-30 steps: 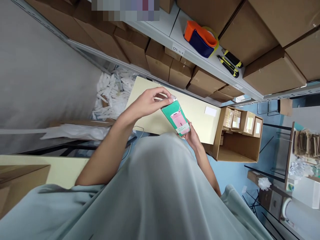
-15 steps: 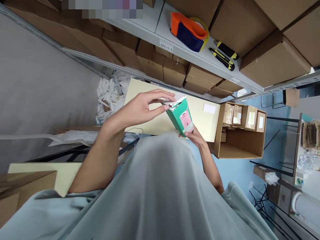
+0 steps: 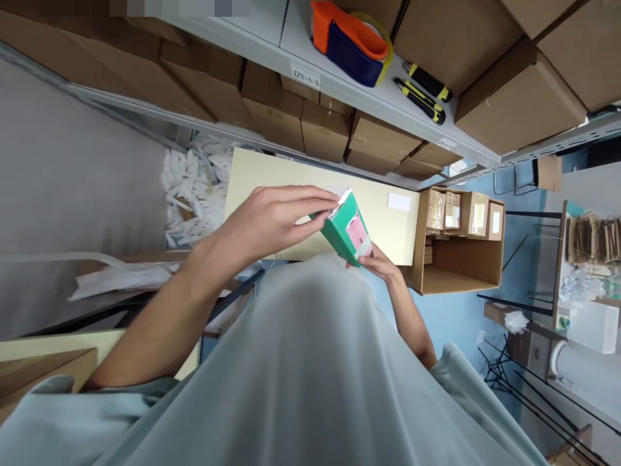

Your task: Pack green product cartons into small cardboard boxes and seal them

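Note:
A small green carton [image 3: 345,228] with a pink device pictured on its side is held tilted above the cream table [image 3: 272,169]. My right hand [image 3: 379,262] grips its lower end, thumb on the printed face. At the upper end, my left hand [image 3: 286,217] is closed on the white-edged flap, fingers laid over the top and thumb at the near edge. The fingers hide most of that end, so the inside of the carton cannot be seen.
A white label [image 3: 399,201] lies on the table. To the right stands an open cardboard box [image 3: 460,281] with smaller boxes inside. The shelf above bears an orange-and-blue tape dispenser [image 3: 350,46] and two utility knives [image 3: 423,94]. White scraps [image 3: 187,194] fill the left.
My left fingers have pressed further over the carton's top, and the gap at the flap looks smaller. The right hand keeps its grip. The view has shifted slightly.

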`<action>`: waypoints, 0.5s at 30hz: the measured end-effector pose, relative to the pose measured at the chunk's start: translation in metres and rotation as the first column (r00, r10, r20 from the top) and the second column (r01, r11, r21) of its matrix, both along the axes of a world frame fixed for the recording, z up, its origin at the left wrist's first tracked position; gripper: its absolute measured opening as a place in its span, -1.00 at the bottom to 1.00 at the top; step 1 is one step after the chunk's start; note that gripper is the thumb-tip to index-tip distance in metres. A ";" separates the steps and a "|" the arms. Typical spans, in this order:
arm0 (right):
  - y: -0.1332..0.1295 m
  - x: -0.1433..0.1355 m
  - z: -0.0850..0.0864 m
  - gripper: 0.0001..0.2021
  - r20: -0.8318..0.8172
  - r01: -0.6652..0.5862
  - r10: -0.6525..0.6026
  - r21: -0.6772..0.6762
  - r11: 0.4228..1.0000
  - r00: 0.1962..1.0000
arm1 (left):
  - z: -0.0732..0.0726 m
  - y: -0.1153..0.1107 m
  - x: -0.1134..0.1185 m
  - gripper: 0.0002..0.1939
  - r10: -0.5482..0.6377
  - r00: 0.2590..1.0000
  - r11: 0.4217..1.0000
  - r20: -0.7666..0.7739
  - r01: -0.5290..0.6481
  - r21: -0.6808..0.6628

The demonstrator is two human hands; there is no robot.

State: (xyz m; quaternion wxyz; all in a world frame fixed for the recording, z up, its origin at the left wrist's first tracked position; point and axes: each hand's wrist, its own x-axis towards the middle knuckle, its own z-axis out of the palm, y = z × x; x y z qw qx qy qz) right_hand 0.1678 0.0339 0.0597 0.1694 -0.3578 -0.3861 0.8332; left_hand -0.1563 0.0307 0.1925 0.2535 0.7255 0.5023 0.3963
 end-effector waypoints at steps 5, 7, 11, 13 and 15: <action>-0.005 -0.003 -0.001 -0.04 -0.020 -0.041 0.041 -0.021 0.999 0.999 | -0.001 -0.009 0.000 -0.72 -0.034 0.997 0.999 0.073 0.033 0.008; -0.007 -0.004 0.000 -0.02 -0.016 -0.059 0.059 -0.029 0.998 0.998 | 0.002 -0.013 -0.002 -0.71 -0.077 0.991 0.997 0.106 0.077 0.001; -0.011 -0.001 -0.002 -0.03 -0.020 -0.077 0.076 -0.052 0.996 0.997 | -0.005 -0.018 -0.004 -0.64 -0.091 0.976 0.994 0.195 0.102 -0.047; -0.011 0.000 -0.005 -0.07 -0.053 -0.116 0.113 -0.056 0.992 0.992 | -0.018 -0.017 -0.002 -0.58 -0.066 0.947 0.991 0.313 0.100 -0.094; -0.011 -0.002 -0.008 -0.10 -0.094 -0.195 0.188 -0.068 0.978 0.978 | -0.035 -0.013 0.001 -0.51 -0.020 0.876 0.985 0.482 0.099 -0.140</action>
